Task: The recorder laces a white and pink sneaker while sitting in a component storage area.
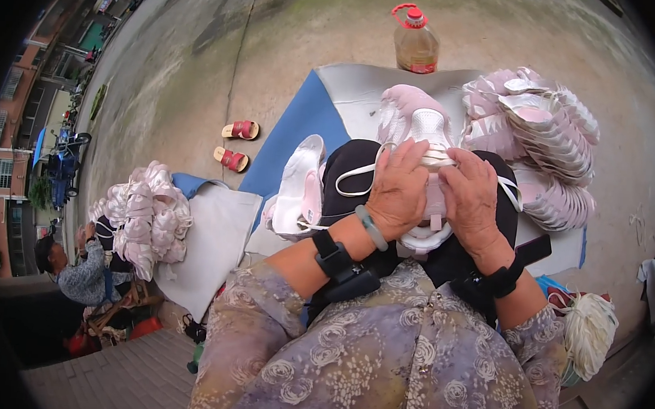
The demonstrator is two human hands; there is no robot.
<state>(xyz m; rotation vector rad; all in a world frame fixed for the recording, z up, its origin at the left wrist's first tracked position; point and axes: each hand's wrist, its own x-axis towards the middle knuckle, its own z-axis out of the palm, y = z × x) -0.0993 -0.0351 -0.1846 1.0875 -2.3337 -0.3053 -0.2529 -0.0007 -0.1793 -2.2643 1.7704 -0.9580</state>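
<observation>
A pink and white sneaker rests on my lap between my knees, its toe pointing away from me. My left hand lies over the sneaker's left side, fingers bent at the lacing area. From the other side my right hand grips near the tongue, thumb and fingers close together. A white shoelace loops out to the left of my left hand, and another length shows beyond my right hand. My fingers hide where the lace passes through. Another pink and white sneaker lies by my left knee.
Stacked shoe uppers are heaped at the right. A bundle of white laces hangs at lower right. An oil jug stands beyond the mat; red sandals lie left. Another person sits far left beside more uppers.
</observation>
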